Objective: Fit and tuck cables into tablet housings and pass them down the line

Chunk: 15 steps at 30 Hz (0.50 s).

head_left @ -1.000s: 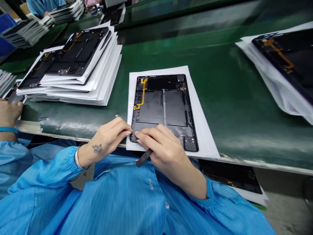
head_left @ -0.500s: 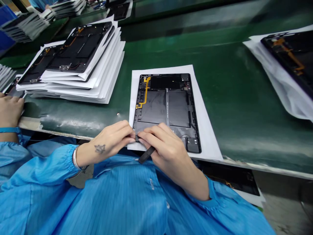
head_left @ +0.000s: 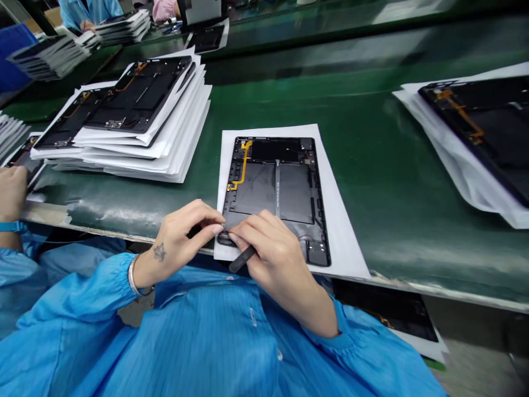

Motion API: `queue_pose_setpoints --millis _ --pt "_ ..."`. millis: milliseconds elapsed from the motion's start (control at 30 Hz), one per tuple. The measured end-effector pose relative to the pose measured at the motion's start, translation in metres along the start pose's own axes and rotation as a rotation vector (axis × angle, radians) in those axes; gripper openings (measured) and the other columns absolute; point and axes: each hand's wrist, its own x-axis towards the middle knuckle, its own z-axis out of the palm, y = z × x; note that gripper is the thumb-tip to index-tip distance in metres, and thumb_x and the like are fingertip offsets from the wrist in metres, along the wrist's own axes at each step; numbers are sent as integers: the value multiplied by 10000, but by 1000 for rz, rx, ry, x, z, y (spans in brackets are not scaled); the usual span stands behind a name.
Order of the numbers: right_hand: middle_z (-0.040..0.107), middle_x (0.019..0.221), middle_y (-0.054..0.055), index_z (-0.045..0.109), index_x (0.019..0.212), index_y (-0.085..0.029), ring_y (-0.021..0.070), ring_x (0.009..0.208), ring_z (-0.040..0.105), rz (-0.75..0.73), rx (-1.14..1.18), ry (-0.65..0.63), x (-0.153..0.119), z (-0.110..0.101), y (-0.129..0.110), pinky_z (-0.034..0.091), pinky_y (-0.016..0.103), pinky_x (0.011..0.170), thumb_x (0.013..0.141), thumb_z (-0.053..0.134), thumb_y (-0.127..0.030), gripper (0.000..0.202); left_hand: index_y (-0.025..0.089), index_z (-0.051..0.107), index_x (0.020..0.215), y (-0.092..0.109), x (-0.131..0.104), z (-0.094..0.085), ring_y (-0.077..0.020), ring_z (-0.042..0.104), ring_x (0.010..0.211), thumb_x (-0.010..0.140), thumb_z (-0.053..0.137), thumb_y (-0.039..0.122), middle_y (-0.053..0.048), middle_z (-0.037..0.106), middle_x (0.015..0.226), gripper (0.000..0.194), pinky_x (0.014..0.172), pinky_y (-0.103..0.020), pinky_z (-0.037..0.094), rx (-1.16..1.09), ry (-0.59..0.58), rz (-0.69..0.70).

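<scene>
An opened tablet housing [head_left: 264,187], black with a yellow flex cable [head_left: 244,168] on its left side, lies on a white paper sheet [head_left: 339,237]. Over its near left corner, my left hand [head_left: 185,234] has thumb and index finger curved together, their tips at the edge; whatever is between them is too small to make out. My right hand [head_left: 270,248] rests on the near edge, fingers closed round a black flat-handled tool [head_left: 242,259] whose handle points toward me. The tool's working end is hidden under the fingers.
At left stands a stack of tablet housings [head_left: 140,99] interleaved with paper. Another housing [head_left: 487,121] on paper sits at right. Below the green bench [head_left: 413,220] edge, one more housing [head_left: 388,303] shows. A co-worker's hand [head_left: 12,193] is at far left; other people sit across.
My left fingertips have drawn slightly left and apart from my right hand, uncovering the housing's near left corner. My right hand keeps the black tool. The whole view has shifted a little.
</scene>
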Motion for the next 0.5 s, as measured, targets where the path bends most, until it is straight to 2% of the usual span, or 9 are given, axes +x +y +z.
queue_pose_setpoints --millis 100,300,500 --pt "660 826 53 666 883 -148 183 775 487 16 23 9 -1 0 1 375 337 699 919 544 -38 168 159 668 991 2 -6 6 -102 636 835 956 649 149 -22 696 906 42 777 -203 507 44 49 78" --pt "658 820 52 670 863 -143 181 771 478 -9 -33 57 -2 4 0 374 334 692 908 562 -40 156 171 672 935 6 -5 11 -100 638 779 952 659 166 -7 689 855 21 718 -197 507 4 50 11" --pt "678 829 58 674 883 -135 185 767 485 -52 -131 93 -1 2 -3 381 340 678 963 550 -102 151 183 649 933 1 -3 6 -97 606 746 983 623 213 1 654 850 64 664 -193 487 18 -24 -52"
